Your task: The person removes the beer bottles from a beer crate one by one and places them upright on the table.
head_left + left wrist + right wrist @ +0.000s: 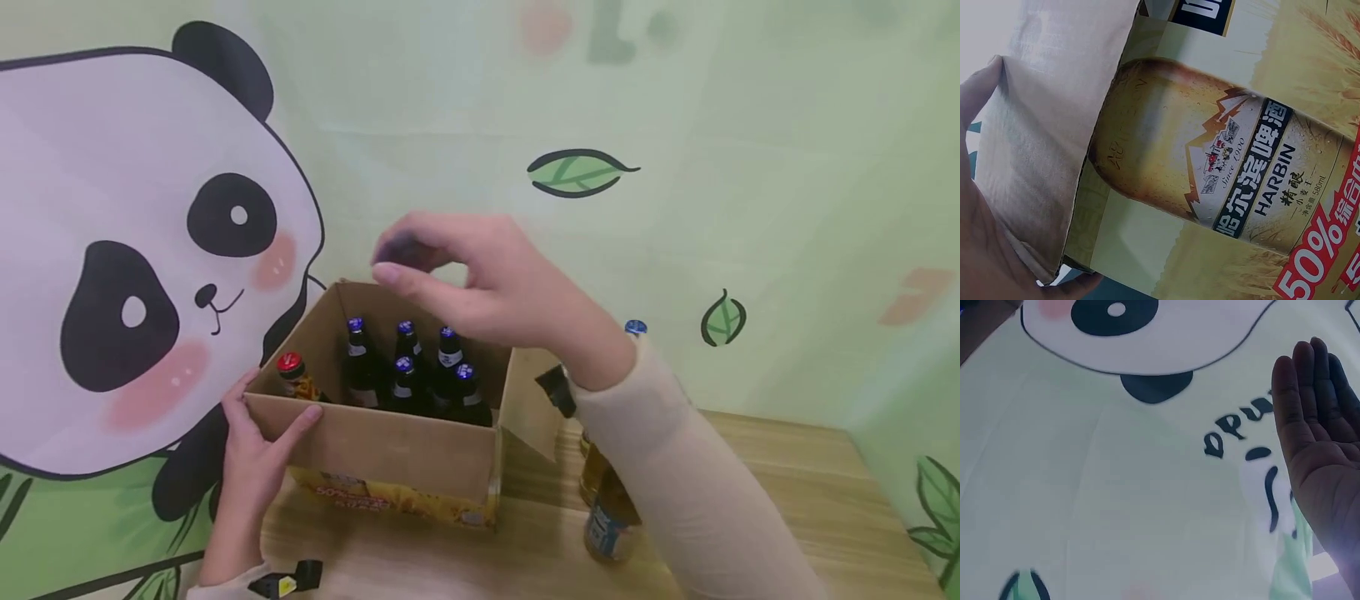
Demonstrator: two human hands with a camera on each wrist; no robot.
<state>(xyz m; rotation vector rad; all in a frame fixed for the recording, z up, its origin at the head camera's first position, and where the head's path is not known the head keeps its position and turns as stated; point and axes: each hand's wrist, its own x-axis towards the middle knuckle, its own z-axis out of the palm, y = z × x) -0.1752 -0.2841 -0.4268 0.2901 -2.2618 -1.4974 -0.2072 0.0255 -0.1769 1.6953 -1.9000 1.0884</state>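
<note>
A cardboard beer box (390,454) stands on the table with its top open. Inside it are several dark bottles (363,367) with blue caps, and a red-capped bottle (296,371) in the near left corner. My left hand (255,454) grips the box's left corner, thumb along the near rim; in the left wrist view the same hand (991,244) is around a plain cardboard panel (1054,125) beside the printed side. Above the box's back right part, my right hand (480,279) is raised with bent fingers and holds nothing. Its palm (1325,450) shows bare in the right wrist view.
Right of the box, partly behind my right forearm, stand an amber bottle (611,529) with a blue label and a blue-capped bottle (636,327). A cardboard flap (532,408) sticks out on the box's right. A panda-printed backdrop (750,208) rises behind the wooden table (787,475).
</note>
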